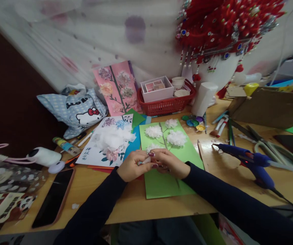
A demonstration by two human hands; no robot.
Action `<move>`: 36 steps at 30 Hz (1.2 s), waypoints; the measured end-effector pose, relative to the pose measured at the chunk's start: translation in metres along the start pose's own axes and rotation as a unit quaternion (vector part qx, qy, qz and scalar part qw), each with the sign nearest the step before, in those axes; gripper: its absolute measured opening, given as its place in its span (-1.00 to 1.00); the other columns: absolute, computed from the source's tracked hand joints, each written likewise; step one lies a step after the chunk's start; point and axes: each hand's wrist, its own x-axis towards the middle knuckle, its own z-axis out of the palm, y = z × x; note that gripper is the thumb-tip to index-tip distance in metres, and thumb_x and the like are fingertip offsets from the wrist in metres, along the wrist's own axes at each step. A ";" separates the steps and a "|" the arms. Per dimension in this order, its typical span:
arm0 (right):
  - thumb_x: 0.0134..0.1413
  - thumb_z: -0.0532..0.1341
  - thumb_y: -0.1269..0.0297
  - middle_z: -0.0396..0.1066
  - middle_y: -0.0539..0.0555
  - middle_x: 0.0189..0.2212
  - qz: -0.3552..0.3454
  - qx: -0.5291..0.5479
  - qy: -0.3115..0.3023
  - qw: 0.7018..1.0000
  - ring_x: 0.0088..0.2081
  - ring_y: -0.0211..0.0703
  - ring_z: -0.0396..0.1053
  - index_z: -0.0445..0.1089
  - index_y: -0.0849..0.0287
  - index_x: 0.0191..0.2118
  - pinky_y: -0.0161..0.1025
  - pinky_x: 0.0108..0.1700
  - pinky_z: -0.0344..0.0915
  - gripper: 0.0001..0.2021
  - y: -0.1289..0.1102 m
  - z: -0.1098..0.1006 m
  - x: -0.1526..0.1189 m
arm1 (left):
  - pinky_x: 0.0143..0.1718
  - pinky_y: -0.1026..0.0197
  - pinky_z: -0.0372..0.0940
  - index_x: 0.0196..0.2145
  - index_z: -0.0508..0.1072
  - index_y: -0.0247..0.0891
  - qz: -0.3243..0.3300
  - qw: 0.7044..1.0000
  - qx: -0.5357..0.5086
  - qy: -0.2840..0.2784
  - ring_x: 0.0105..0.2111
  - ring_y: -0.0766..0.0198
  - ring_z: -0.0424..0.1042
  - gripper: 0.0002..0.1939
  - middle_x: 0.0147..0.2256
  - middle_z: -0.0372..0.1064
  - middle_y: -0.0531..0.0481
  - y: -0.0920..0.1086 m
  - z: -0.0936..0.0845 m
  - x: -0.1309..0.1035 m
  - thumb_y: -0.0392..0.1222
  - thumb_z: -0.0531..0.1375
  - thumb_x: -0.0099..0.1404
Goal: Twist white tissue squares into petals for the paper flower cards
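My left hand (133, 165) and my right hand (172, 163) meet above the green sheet (161, 190), fingertips pressed together. Between them shows a small white piece of tissue paper (146, 160), partly hidden by the fingers. White ruffled paper flowers (177, 137) sit on the green sheet along a drawn stem, one of them partly behind my hands. Left of the sheet, a loose heap of white tissue paper (113, 137) lies on a white page (90, 157) with printed flowers.
A blue glue gun (248, 158) and large scissors (276, 149) lie at right, near a pencil (201, 154). A phone (54, 197) and a thread spool (45, 157) are at left. Behind stand a red basket (166, 106), a paper roll (204, 98) and a pink flower picture (115, 88).
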 end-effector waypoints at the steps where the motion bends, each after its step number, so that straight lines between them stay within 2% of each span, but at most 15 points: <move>1: -0.05 0.29 0.17 -0.01 -0.22 -0.74 -0.004 -0.004 0.002 1.000 -0.73 -0.48 -0.18 0.14 0.13 -0.61 -0.42 -0.68 -0.30 -0.67 0.001 0.000 0.000 | -0.35 0.19 0.22 -0.74 0.24 -0.20 0.000 1.000 -0.004 -0.013 -0.55 0.26 0.24 -0.42 -0.66 0.21 0.05 0.000 -0.001 0.000 0.22 0.21 0.24; 4: -0.13 0.24 0.28 0.03 -0.21 -0.74 -0.007 -0.013 0.003 1.000 -0.73 -0.46 -0.16 0.20 0.14 -0.58 -0.42 -0.69 -0.28 -0.81 0.002 -0.001 0.001 | -0.38 0.21 0.18 -0.75 0.18 -0.22 -0.004 0.999 -0.011 -0.041 -0.59 0.31 0.18 -0.40 -0.67 0.14 0.08 -0.001 -0.002 -0.001 0.21 0.20 0.25; 7: -0.17 0.20 0.29 0.09 -0.19 -0.72 -0.011 -0.018 0.000 1.000 -0.73 -0.45 -0.13 0.26 0.15 -0.52 -0.42 -0.68 -0.25 -0.91 0.003 -0.002 0.002 | -0.39 0.20 0.15 -0.75 0.18 -0.22 -0.012 0.998 -0.011 -0.053 -0.59 0.31 0.18 -0.40 -0.66 0.13 0.08 -0.002 -0.004 -0.001 0.21 0.19 0.26; 12: -0.17 0.21 0.27 0.10 -0.19 -0.73 -0.019 -0.037 -0.007 0.999 -0.73 -0.44 -0.11 0.28 0.14 -0.50 -0.42 -0.68 -0.21 -0.91 0.002 -0.001 0.001 | -0.41 0.20 0.12 -0.76 0.15 -0.23 -0.024 0.998 -0.019 -0.054 -0.57 0.30 0.17 -0.39 -0.66 0.11 0.08 -0.007 -0.003 -0.002 0.20 0.21 0.23; 19: -0.17 0.18 0.32 0.10 -0.20 -0.73 -0.016 -0.068 -0.002 0.998 -0.72 -0.43 -0.10 0.28 0.14 -0.49 -0.42 -0.68 -0.23 -0.95 0.002 -0.001 0.001 | -0.52 0.24 -0.05 -0.75 -0.03 -0.22 -0.057 0.996 -0.053 -0.033 -0.59 0.37 0.00 -0.32 -0.65 -0.06 0.14 -0.012 0.000 -0.004 0.16 0.31 0.13; 22: -0.14 0.20 0.29 0.09 -0.20 -0.72 -0.020 -0.082 0.002 0.996 -0.71 -0.42 -0.11 0.28 0.13 -0.49 -0.41 -0.67 -0.22 -0.93 0.001 0.000 0.000 | -0.54 0.25 -0.14 -0.73 -0.08 -0.20 -0.073 0.994 -0.077 -0.031 -0.60 0.41 -0.10 -0.29 -0.66 -0.15 0.17 -0.012 0.000 -0.004 0.19 0.34 0.09; 27: -0.06 0.33 0.17 0.05 -0.19 -0.72 -0.033 -0.120 0.005 0.992 -0.68 -0.43 -0.11 0.25 0.16 -0.57 -0.39 -0.64 -0.23 -0.72 0.000 0.000 -0.002 | -0.56 0.29 -0.21 -0.67 -0.14 -0.19 -0.096 0.988 -0.121 -0.005 -0.60 0.47 -0.22 -0.26 -0.65 -0.28 0.24 -0.010 -0.002 -0.005 0.15 0.38 0.04; 32: 0.01 0.26 0.11 -0.03 -0.20 -0.72 -0.012 -0.125 -0.015 0.992 -0.69 -0.42 -0.15 0.19 0.13 -0.59 -0.36 -0.64 -0.23 -0.68 0.002 0.000 -0.003 | -0.56 0.36 -0.14 -0.61 -0.06 -0.18 -0.110 0.980 -0.167 0.009 -0.59 0.48 -0.14 -0.30 -0.61 -0.16 0.26 -0.002 -0.003 -0.004 0.09 0.45 -0.07; 36: 0.00 0.20 0.13 0.03 -0.16 -0.72 -0.002 -0.118 -0.033 0.992 -0.69 -0.40 -0.13 0.21 0.13 -0.58 -0.36 -0.65 -0.22 -0.73 0.003 0.001 -0.003 | -0.62 0.40 -0.11 -0.55 -0.02 -0.16 -0.129 0.971 -0.202 0.006 -0.65 0.53 -0.09 -0.32 -0.63 -0.08 0.31 0.001 -0.003 -0.004 0.09 0.47 -0.10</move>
